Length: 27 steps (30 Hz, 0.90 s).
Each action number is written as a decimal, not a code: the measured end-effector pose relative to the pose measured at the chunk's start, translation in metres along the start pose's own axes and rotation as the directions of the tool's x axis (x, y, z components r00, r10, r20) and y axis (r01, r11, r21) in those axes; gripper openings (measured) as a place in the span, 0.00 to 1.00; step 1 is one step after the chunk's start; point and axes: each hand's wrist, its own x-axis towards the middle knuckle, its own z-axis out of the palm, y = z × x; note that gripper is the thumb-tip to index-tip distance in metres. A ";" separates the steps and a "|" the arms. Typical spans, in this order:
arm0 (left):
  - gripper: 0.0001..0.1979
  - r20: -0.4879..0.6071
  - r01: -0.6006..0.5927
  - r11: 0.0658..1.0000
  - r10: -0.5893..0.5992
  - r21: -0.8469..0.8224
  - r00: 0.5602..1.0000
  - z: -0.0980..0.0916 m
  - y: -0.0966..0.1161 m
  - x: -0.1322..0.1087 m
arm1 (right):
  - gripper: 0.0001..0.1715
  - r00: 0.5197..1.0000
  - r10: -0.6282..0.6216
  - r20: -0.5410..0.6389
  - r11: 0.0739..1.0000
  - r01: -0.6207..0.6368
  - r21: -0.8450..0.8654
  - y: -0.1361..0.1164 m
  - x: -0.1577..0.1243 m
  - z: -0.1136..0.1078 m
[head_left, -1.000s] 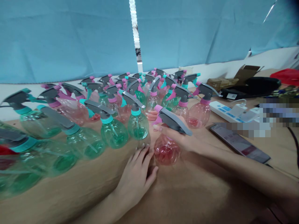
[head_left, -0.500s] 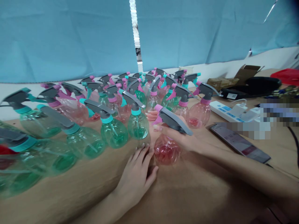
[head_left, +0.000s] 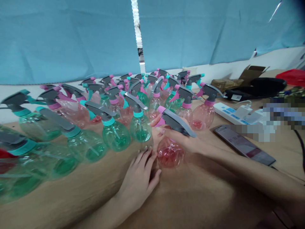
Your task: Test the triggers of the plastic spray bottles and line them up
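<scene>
A pink spray bottle point(head_left: 170, 156) with a grey and pink spray head stands upright on the brown table point(head_left: 190, 200). My right hand point(head_left: 182, 140) is closed around its neck below the head, with fingertips showing on the left near the pink trigger. To the left of this bottle, my left hand point(head_left: 140, 176) rests palm down on the table, fingers stretched and slightly apart, holding nothing. Just beyond my left fingertips is a green spray bottle point(head_left: 141, 128) with a turquoise collar. Another green spray bottle point(head_left: 116, 136) stands to its left.
Many more green and pink spray bottles crowd the left and back of the table. On the right lie a phone point(head_left: 245, 144), a white power strip point(head_left: 227, 114) with plugs, and an open cardboard box point(head_left: 252, 75). A blue sheet point(head_left: 95, 38) hangs behind.
The right fingers beside the trigger have shifted slightly left and down around the pink spray bottle's neck. The bottle and my left hand stay in place.
</scene>
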 end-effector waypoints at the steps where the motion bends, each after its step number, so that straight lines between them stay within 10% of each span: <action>1: 0.18 0.004 0.000 1.000 0.000 0.002 1.000 0.000 0.000 0.000 | 0.07 1.000 0.007 0.014 1.000 -0.007 0.001 -0.002 0.000 0.000; 16: 0.19 0.019 0.000 1.000 -0.001 0.013 1.000 0.000 -0.001 0.000 | 0.12 0.995 0.088 -0.042 0.976 -0.094 -0.195 -0.047 -0.005 -0.001; 27: 0.18 -0.013 -0.005 1.000 0.005 0.000 1.000 0.000 -0.002 0.000 | 0.10 0.999 0.043 0.005 0.992 -0.042 -0.118 -0.016 0.003 -0.002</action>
